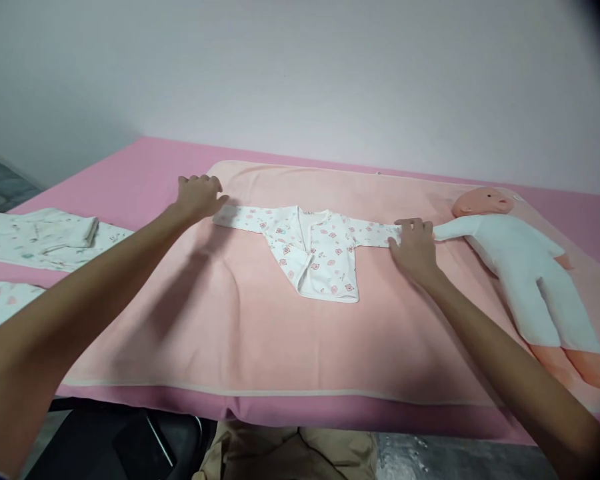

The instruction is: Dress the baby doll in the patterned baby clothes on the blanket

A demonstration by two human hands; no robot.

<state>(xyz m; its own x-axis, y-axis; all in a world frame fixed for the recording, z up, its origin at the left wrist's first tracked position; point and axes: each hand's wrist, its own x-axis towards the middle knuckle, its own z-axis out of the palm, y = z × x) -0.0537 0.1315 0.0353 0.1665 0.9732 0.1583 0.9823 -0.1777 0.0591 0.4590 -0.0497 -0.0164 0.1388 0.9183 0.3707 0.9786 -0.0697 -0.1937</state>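
Observation:
A small white baby shirt (325, 257) with a pink and red print is spread flat, its two sleeves stretched out sideways and its front overlapping. My left hand (200, 195) is just beyond the end of the left sleeve, thumb apart from the bent fingers, holding nothing. On the other side, my right hand (415, 247) rests over the cuff of the right sleeve with fingers apart; part of the cuff is hidden under it. Close to that hand lies a baby doll (520, 267) in a white body, on its back, one arm reaching towards the cuff.
A peach blanket (280, 360) lies over a pink-covered table (145, 160) against a pale wall (300, 80). Folded white printed clothes (45, 233) and another white printed garment (3, 303) are at the left. Below the front edge is a black chair (110, 447).

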